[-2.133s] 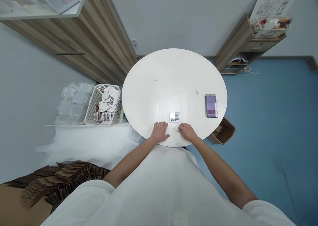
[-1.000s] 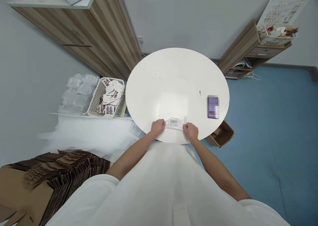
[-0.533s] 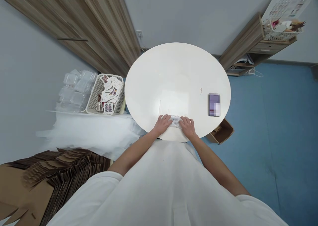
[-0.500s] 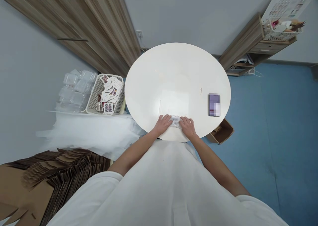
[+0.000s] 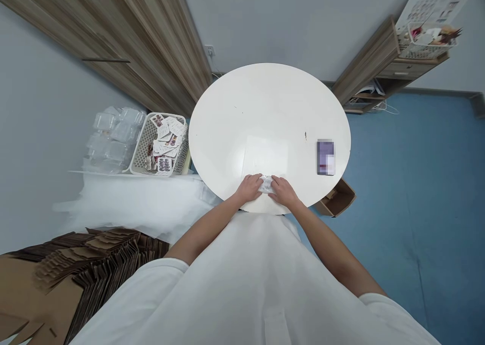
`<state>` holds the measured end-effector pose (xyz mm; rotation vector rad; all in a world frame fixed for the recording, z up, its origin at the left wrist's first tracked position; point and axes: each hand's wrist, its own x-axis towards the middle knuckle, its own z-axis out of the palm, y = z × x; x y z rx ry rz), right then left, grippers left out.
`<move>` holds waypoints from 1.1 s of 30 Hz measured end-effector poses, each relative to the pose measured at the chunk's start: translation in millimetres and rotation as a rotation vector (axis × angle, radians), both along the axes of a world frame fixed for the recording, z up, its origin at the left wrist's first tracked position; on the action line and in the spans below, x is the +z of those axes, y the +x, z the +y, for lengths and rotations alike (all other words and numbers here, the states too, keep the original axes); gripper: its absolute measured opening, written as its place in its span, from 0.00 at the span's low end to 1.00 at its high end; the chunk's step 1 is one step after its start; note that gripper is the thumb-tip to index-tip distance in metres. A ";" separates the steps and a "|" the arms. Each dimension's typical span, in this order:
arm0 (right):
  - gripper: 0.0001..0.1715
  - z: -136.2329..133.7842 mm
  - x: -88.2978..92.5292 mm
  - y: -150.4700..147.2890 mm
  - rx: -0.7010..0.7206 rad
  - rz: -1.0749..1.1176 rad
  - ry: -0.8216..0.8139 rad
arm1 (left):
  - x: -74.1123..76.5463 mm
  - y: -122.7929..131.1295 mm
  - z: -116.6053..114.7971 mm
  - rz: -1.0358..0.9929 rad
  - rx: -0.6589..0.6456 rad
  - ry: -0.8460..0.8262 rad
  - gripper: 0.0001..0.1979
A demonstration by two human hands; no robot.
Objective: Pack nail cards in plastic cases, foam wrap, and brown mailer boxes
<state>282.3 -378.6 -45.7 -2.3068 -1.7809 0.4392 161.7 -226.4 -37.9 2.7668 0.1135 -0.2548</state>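
Observation:
A small, whitish see-through packet (image 5: 267, 184) lies near the front edge of the round white table (image 5: 217, 133). Its kind and what is inside are too small to make out. My left hand (image 5: 249, 188) grips its left end, fingers bent over it. At the opposite end, my right hand (image 5: 283, 191) holds it with curled fingers and the thumb toward me. Both hands hide the packet's ends. Just beyond them a thin white sheet (image 5: 265, 153) lies flat on the tabletop.
A pixelated purple item (image 5: 326, 157) lies on the table's right. Left of the table are a white basket of cards (image 5: 137, 153), clear plastic boxes (image 5: 113, 138), white sheets (image 5: 132, 198) and folded cardboard (image 5: 113, 254). An open carton (image 5: 341, 198) stands below right.
My hands have drawn slightly closer together on the packet, and the right hand has turned, its fingers now more curled around the end. The whole view has shifted a little.

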 end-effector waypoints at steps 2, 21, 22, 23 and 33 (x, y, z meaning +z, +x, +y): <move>0.15 0.5 5.2 -1.5 -0.015 0.044 -0.018 | 3.0 0.7 0.9 -0.003 0.030 -0.057 0.20; 0.18 11.5 34.8 23.5 -0.342 0.573 -0.213 | 28.4 8.9 25.9 0.293 0.260 -0.475 0.21; 0.18 14.4 33.2 26.9 -0.360 0.606 -0.237 | 26.9 8.9 29.3 0.318 0.260 -0.525 0.20; 0.18 16.8 31.1 29.7 -0.373 0.632 -0.253 | 25.1 8.5 32.6 0.330 0.265 -0.574 0.19; 0.15 23.4 2.6 41.2 -0.525 0.707 -0.216 | 3.4 -10.7 54.4 0.306 0.590 -0.633 0.11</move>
